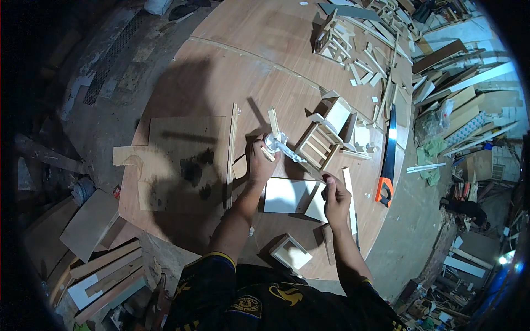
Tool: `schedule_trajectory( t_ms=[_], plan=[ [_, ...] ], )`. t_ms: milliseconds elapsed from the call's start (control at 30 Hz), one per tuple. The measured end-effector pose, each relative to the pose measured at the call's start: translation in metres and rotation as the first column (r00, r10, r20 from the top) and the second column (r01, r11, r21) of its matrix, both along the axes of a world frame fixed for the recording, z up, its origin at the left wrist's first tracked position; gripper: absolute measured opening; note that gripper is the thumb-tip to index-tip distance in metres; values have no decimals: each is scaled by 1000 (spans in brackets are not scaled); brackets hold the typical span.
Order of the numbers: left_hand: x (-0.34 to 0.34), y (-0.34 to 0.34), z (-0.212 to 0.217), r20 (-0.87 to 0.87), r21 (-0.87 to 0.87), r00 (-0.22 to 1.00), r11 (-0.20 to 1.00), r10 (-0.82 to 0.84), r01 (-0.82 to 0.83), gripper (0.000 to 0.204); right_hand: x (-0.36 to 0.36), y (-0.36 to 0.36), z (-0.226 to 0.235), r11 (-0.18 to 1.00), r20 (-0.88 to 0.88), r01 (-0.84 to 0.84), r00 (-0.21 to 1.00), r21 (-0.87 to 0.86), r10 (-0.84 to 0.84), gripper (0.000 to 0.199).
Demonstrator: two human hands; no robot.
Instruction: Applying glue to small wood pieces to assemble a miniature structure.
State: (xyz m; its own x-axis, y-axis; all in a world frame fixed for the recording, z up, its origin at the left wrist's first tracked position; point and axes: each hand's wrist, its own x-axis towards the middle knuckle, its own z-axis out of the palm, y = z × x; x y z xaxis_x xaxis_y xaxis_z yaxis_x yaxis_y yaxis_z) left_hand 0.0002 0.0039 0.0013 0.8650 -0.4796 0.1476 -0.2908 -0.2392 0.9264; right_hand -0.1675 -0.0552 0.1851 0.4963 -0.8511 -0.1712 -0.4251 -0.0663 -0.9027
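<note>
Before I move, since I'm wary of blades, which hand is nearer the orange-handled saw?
Right: the right hand is left of the orange-handled saw, not touching it. The left hand is farther left, beyond the right hand.

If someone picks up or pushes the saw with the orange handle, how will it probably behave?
The saw may flex where its long blade narrows. Its balance probably sits toward the wide orange handle. Pushed, it should slide rather than roll, because it lies flat on the table.

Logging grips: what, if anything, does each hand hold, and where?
Left hand: a whitish container, apparently by its side. Right hand: a smeared stick by its clean end.
</note>
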Motion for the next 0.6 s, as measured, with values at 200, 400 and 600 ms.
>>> schedule_trajectory(
  t_ms=[200,400,600],
  plan=[
    [2,3,1,37,-33,999,999,2,0,55,13,-9,-13,962,146,75,982,262,-116,38],
    [3,4,-2,45,8,999,1000,-8,8,55,17,-20,-25,923,130,117,976,366,-176,38],
    [2,5,0,-120,49,992,998,-44,50,56,17,-25,-34,896,119,184,961,403,-251,39]
  ],
)
